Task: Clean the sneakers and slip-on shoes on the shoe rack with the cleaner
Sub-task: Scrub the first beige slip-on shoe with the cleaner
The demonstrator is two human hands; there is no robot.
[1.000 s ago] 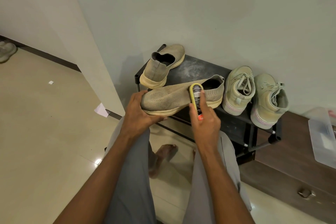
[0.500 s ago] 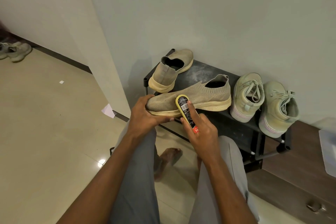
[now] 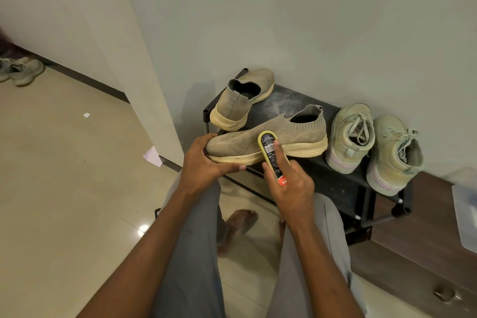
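Far left of the shoe rack (image 3: 304, 111), against the dark skirting: a pair of grey sneakers (image 3: 22, 70) on the pale tiled floor (image 3: 64, 188). Nearer the rack, still left of it: a small white scrap (image 3: 87, 115) on the tiles and a folded bit of paper (image 3: 152, 157) at the foot of the wall corner.

At the rack's left front edge: left hand (image 3: 204, 162), fingers curled under and around the toe of a beige knit slip-on shoe (image 3: 268, 138), gripping it. Shoe lying lengthwise along the rack's front, toe out past the left end, heel over the shelf; whether the sole rests on the shelf cannot be told. Behind it, on the rack's back left corner: the second slip-on (image 3: 240, 100), heel toward the camera, toe toward the wall.

Just right of the left hand, in front of the rack: right hand (image 3: 291, 188) wrapped around the cleaner (image 3: 272, 156), a slim dark bottle with a yellow applicator head and a red patch near its lower end; index finger stretched along the label, other fingers curled round the body. Yellow head pressed against the side of the held slip-on, at mid-length.

On the rack's right half: two pale green lace-up sneakers (image 3: 374, 142), side by side, heels toward the camera, touching or nearly so.

Right of the rack: a dark wooden cabinet (image 3: 426, 253), with a clear plastic box (image 3: 464, 209) on top at the frame edge.

Below the rack, in front: grey trouser legs and a bare foot (image 3: 240, 222) on the tiles.
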